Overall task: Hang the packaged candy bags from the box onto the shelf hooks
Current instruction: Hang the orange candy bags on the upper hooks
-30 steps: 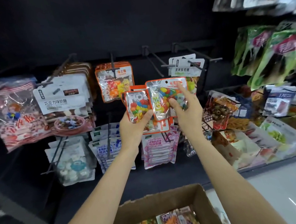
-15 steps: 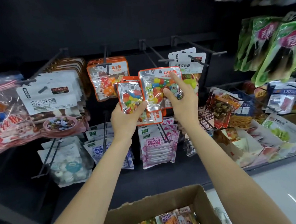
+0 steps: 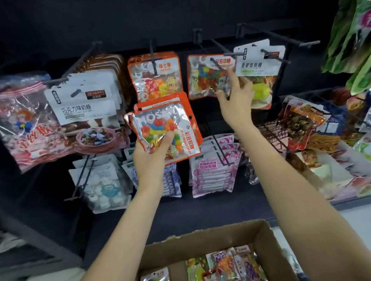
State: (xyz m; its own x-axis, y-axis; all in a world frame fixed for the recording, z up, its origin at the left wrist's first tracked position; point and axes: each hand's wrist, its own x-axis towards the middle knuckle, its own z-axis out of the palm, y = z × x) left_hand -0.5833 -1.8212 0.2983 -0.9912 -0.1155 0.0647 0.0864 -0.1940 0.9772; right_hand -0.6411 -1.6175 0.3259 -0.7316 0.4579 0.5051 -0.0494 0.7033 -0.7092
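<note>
Hanging step: my right grip (image 3: 235,94) pinches a candy bag (image 3: 206,76) at its lower corner, on the hook (image 3: 216,49). Left grip (image 3: 150,155) clutches a stack of bags (image 3: 164,128). Next: let go, take another.

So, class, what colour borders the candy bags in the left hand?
Orange border, head view.

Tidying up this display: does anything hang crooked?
Yes. The orange-edged clear jelly bean bag on the upper black hook hangs tilted and bowed, with the right hand at its corner.
</note>
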